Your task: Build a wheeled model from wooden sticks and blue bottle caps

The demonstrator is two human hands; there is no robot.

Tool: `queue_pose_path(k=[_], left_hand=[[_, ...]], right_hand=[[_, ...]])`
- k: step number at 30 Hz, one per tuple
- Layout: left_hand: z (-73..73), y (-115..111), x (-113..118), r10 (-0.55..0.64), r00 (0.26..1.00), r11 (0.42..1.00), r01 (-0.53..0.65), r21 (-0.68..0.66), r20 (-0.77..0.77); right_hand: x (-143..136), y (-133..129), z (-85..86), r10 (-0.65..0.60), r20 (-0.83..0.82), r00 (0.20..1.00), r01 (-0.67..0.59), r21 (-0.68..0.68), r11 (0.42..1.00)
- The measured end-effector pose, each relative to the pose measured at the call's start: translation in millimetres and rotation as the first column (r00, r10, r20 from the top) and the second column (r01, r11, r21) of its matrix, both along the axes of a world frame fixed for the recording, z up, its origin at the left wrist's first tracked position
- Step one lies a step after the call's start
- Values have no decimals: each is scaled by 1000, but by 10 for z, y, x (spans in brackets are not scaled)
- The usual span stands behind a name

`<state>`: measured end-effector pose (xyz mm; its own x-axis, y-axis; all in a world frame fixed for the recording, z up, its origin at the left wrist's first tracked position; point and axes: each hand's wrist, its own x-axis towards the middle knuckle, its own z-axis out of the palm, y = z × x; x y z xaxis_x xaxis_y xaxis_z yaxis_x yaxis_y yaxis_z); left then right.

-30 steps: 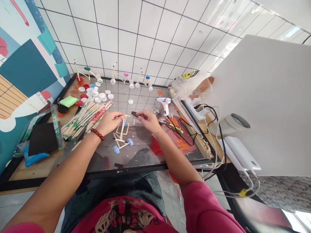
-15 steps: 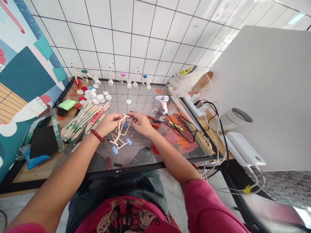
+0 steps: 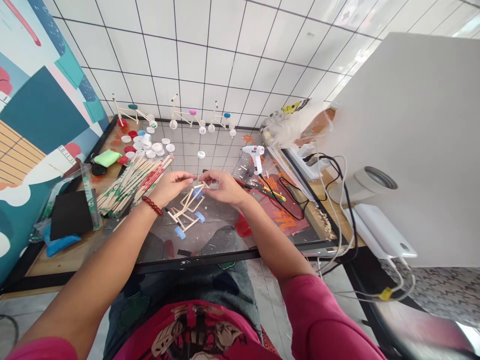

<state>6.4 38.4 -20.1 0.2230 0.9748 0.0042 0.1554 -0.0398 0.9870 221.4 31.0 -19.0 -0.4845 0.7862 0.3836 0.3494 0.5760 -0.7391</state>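
Observation:
Between my hands on the glass tabletop stands a small frame of thin wooden sticks point(image 3: 182, 214) with light blue wheels point(image 3: 180, 232) and black stick tips. My left hand point(image 3: 173, 186), with a red bead bracelet, is at the frame's upper left, fingertips pressed together; whatever they hold is too small to make out. My right hand point(image 3: 224, 187) pinches the frame's upper end near a blue piece. Left of them lies a pile of wooden sticks point(image 3: 129, 187) in green and red printed wrappers. A white glue gun point(image 3: 255, 157) rests behind my right hand.
Three stick bicycles, one with a pink seat point(image 3: 192, 112), stand by the tiled wall. White and red bottle caps point(image 3: 142, 143) lie at the back left. Right of my hands are a yellow cutter point(image 3: 276, 194), black cables point(image 3: 296, 200) and a white power strip point(image 3: 305, 162).
My left hand has come off the frame's top and sits slightly apart from it. The whole view has shifted a little to the right.

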Motion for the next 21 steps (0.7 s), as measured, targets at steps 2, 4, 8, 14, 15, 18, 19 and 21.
queue_pose_path(k=[2, 4, 8, 14, 15, 18, 19, 21], left_hand=[[-3, 19, -9, 56, 997, 998, -54, -35, 49], [-10, 35, -14, 79, 994, 995, -74, -72, 79], [-30, 51, -14, 80, 993, 994, -72, -82, 90], [-41, 61, -5, 83, 988, 994, -73, -83, 133], [-42, 62, -5, 84, 987, 994, -73, -84, 136], [-48, 67, -14, 85, 986, 994, -73, -86, 146], [-52, 70, -20, 86, 985, 993, -73, -89, 152], [-59, 77, -33, 97, 978, 991, -79, -105, 184]], right_hand=[[43, -14, 12, 14, 9, 1000, -14, -59, 998], [77, -33, 24, 52, 2, 999, -52, -129, 990], [86, -52, 42, 139, -77, 987, -153, -215, 965], [-13, -12, 15, 50, -70, 996, -67, -264, 962], [-28, -3, 4, 42, -62, 997, -58, -280, 958], [-56, 14, -33, 34, -108, 994, -73, -385, 920], [-61, 15, -44, 29, -142, 989, -88, -430, 898], [-63, 12, -64, -2, -222, 975, -113, -505, 855]])
